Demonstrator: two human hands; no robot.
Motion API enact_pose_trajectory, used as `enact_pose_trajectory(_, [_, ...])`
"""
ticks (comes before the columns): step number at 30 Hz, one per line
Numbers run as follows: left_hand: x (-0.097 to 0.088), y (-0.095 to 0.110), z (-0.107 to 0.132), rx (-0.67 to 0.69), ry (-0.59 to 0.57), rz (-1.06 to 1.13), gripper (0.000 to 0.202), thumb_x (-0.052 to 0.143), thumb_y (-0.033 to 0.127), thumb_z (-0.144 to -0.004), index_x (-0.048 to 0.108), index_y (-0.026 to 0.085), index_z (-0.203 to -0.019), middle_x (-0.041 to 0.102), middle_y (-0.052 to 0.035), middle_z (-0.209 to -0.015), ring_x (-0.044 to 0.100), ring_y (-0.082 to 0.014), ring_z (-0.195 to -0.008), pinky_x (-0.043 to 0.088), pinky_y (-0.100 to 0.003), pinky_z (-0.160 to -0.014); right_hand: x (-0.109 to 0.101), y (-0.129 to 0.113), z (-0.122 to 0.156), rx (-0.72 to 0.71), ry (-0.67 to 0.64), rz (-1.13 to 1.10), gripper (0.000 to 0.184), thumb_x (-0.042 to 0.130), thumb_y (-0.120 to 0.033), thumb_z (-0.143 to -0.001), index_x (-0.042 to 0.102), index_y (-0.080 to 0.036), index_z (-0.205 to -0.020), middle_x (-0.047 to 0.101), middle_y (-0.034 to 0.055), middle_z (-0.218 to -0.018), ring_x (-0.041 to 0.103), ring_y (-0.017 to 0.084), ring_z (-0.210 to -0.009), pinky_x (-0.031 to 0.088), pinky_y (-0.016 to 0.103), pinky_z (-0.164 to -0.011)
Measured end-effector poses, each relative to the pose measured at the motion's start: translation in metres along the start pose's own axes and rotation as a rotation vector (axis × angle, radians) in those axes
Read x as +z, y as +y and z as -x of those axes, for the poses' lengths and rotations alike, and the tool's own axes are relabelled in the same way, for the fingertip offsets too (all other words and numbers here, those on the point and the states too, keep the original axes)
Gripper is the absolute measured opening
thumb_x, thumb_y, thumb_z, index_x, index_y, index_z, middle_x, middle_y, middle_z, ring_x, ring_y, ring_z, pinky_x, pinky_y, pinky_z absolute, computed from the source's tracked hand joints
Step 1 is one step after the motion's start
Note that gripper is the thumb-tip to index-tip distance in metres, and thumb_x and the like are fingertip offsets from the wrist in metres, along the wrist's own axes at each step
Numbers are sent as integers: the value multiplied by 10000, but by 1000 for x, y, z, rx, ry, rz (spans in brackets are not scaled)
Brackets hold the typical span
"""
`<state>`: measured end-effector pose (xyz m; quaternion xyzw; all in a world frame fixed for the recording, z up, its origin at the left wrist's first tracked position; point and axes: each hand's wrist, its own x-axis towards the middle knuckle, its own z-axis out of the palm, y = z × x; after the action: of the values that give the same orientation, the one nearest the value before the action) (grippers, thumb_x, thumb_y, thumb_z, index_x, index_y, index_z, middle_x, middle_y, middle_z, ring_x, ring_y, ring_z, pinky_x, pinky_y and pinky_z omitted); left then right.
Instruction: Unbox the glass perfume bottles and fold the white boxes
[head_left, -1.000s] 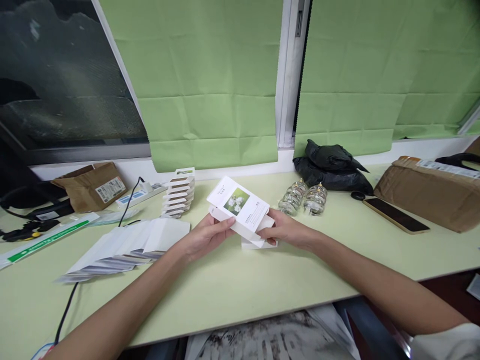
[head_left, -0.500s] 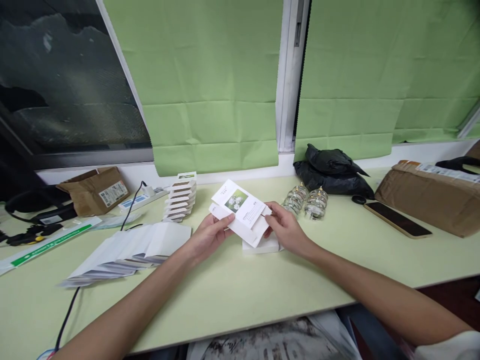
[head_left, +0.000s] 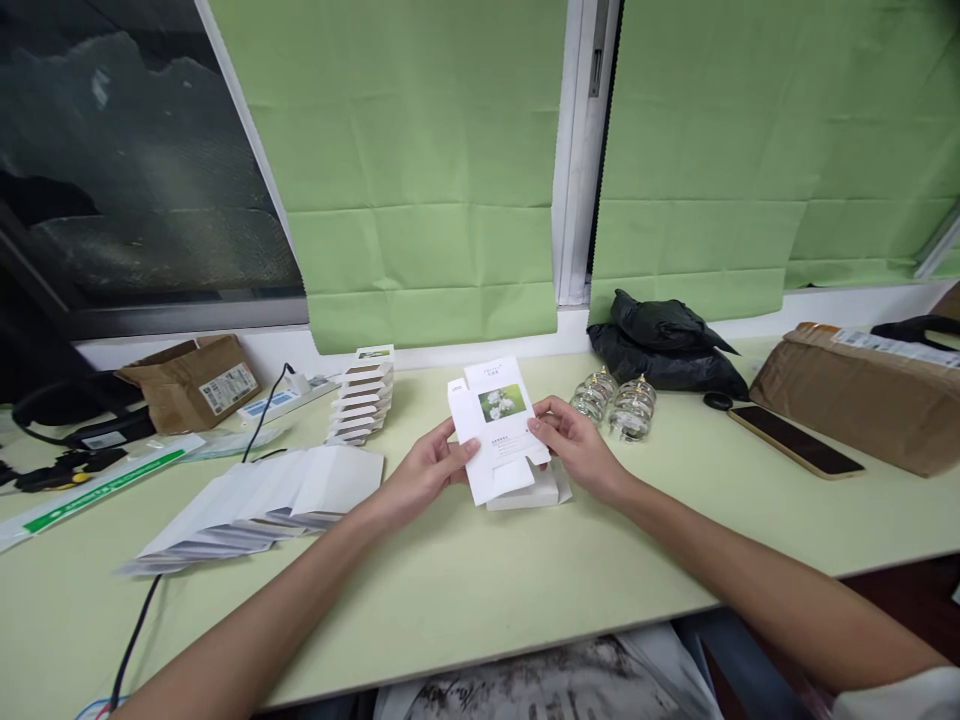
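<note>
Between my hands, above the table, is a white carton [head_left: 501, 430] printed with white flowers on green, its end flaps standing out. My left hand [head_left: 429, 466] pinches its left edge, thumb on the front. At the right edge my right hand [head_left: 576, 448] grips it the same way, with some fingers hidden behind. Below and partly covered by the carton lies a white stack [head_left: 525, 500] of flat card pieces or a box; I cannot tell which.
White folded cartons [head_left: 262, 500] fan out at the left, behind them a stack of small boxes [head_left: 361, 400]. Clear glass jars with gold tops [head_left: 632, 408] stand right of centre. Further right are a black plastic bag [head_left: 667, 350], a phone [head_left: 795, 440] and a brown parcel [head_left: 862, 395].
The carton has turned from tilted to nearly upright, its printed face now toward me. Both hands have shifted their hold along its edges.
</note>
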<state>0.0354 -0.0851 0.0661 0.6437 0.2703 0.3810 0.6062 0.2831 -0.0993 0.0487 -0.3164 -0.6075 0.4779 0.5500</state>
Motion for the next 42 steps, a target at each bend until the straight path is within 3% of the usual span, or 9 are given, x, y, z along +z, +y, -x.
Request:
enact_pose_trajectory(6, [4,9,5,20,-64,-210,621,675,447,-961,499,175,-1491,784,-116,-988,720,-203,-683,592,-309,-594,-3,-1,0,-20,-12,87,301,626,-527,-968,543,-242,-1013,570,-56,-670,541,132,-569,509,250,-500])
enact_pose_trajectory(11, [1,4,6,-29,-69,-139,570,667,425,-972,531,168,-1462,752,-83,-794,694,-189,-645,537,-275,-570,-12,-5,-2,27,-157,142,324,632,-530,-967,530,-246,-1082,601,-49,-727,561,123,-584,502,255,-559])
enact_pose_trajectory(17, [-7,1,4,-86,-75,-53,473,676,415,-969,629,175,-1374,741,-88,-869,657,-168,-665,532,-280,-588,-16,-10,-1,60,-227,53,414,680,-505,-936,548,-245,-1230,648,-20,-788,552,117,-607,494,254,-598])
enact_pose_trajectory(21, [-1,-1,5,-22,-25,-3,503,702,387,-955,613,215,-1419,745,-63,-885,639,-154,-654,513,-277,-609,-15,-6,-2,115,-226,-12,358,707,-456,-919,561,-258,-1179,666,-27,-752,574,120,-557,476,239,-534])
enact_pose_trajectory(26, [4,-5,6,-94,-88,28,506,693,415,-956,638,175,-1398,782,-121,-970,687,-188,-670,531,-300,-611,-13,-6,-1,61,-161,80,371,670,-517,-930,663,-204,-1129,628,-16,-730,555,126,-546,483,248,-475])
enact_pose_trajectory(32, [0,-6,3,-50,-1,32,549,739,403,-923,629,210,-1425,777,-129,-1163,741,-269,-974,581,-364,-839,-14,-7,-1,142,-210,39,371,695,-528,-915,701,-174,-1028,614,-16,-680,538,114,-498,452,241,-441])
enact_pose_trajectory(36, [-2,-5,2,-83,-5,35,513,748,416,-911,677,195,-1369,752,-146,-1236,736,-298,-1029,591,-395,-858,-12,-8,0,88,-158,37,332,667,-526,-939,686,-199,-990,607,-27,-679,548,113,-522,463,236,-460])
enact_pose_trajectory(39, [-2,-2,2,-33,53,8,525,723,444,-927,650,227,-1399,745,-128,-1257,726,-292,-1046,596,-381,-834,-9,-8,1,152,-201,0,336,691,-521,-921,697,-203,-1029,621,-24,-682,535,112,-491,442,241,-429])
enact_pose_trajectory(42, [-1,1,4,-14,68,-19,476,716,458,-929,700,201,-1330,752,-134,-1223,719,-286,-1018,592,-360,-790,-8,-8,1,173,-214,16,350,686,-536,-919,693,-186,-921,614,-19,-635,544,123,-467,451,254,-415])
